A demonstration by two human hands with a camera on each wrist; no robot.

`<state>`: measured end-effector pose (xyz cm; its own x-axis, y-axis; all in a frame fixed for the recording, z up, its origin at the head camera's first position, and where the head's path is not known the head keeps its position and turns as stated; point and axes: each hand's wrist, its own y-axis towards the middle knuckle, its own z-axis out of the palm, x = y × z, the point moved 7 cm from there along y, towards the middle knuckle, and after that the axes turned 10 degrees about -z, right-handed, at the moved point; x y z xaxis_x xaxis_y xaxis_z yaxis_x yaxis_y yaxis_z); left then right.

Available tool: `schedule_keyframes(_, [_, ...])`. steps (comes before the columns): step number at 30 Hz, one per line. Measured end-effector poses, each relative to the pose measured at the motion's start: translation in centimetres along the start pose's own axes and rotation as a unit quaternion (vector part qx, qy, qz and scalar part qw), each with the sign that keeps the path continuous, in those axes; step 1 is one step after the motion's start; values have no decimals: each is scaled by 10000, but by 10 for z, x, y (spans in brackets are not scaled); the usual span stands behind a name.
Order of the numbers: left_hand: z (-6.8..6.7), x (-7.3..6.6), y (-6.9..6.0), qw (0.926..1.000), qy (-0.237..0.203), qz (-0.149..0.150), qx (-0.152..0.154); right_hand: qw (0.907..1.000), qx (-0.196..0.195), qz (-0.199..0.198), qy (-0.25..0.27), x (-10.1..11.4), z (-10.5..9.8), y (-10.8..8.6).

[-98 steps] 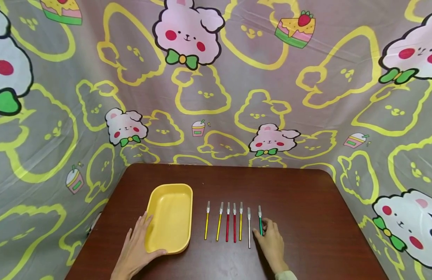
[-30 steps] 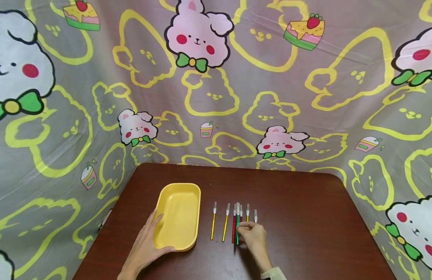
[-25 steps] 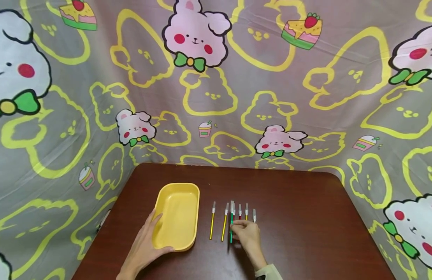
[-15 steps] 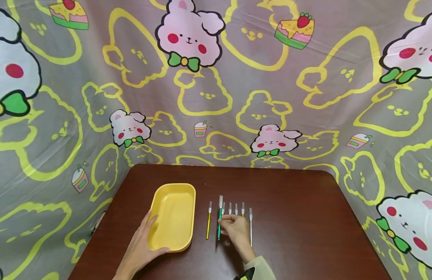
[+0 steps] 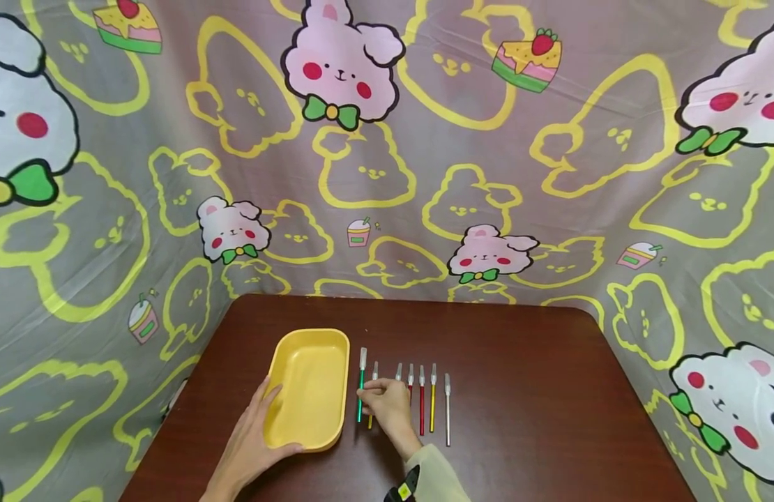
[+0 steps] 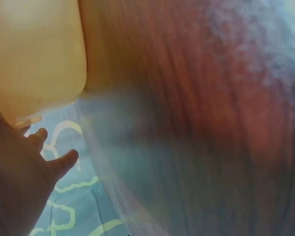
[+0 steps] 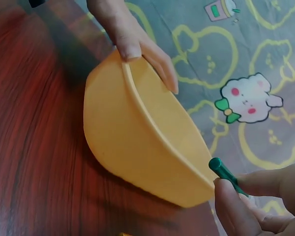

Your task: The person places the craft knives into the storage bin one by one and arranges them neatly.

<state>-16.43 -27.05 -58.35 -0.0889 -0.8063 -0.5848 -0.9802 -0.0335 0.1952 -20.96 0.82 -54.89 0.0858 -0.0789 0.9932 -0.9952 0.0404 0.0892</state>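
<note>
In the head view my right hand [image 5: 390, 411] pinches a green craft knife [image 5: 361, 383] with a clear cap, held upright just right of the yellow tray [image 5: 308, 397]. The right wrist view shows the knife's green butt end [image 7: 222, 169] between thumb and finger, beside the tray wall [image 7: 128, 137]. My left hand [image 5: 252, 439] grips the tray at its near left corner, thumb on the front rim and fingers over the left rim. Similar capped knives lie in a row: a red one [image 5: 422, 411], a yellow one [image 5: 433, 404] and a silver one [image 5: 448, 418]; my right hand partly covers others.
A dark brown wooden table [image 5: 519, 390] carries everything. Around its back and sides hangs a grey curtain [image 5: 387, 174] with cartoon rabbit prints. A dark band with a yellow patch [image 5: 404, 491] sits at the right wrist.
My right hand has picked up the green craft knife from the row's right end and carried it left over the other knives to beside the tray. The left hand keeps its hold on the tray.
</note>
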Motion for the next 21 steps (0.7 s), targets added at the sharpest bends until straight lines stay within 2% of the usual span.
schedule_keyframes(7, [-2,-4,0,9996,50,201,-169,9999,45,-80,45,3,25,5])
schedule_keyframes(11, [-2,-4,1,9996,48,213,-160,10000,43,-44,5,2,39,6])
schedule_keyframes(18, [1,-1,2,9999,46,87,-33,9988,124,-203,-425,6,59,3])
schedule_keyframes(21, [0,-2,2,9999,38,129,-39,9975,157,-199,-665,6,66,1])
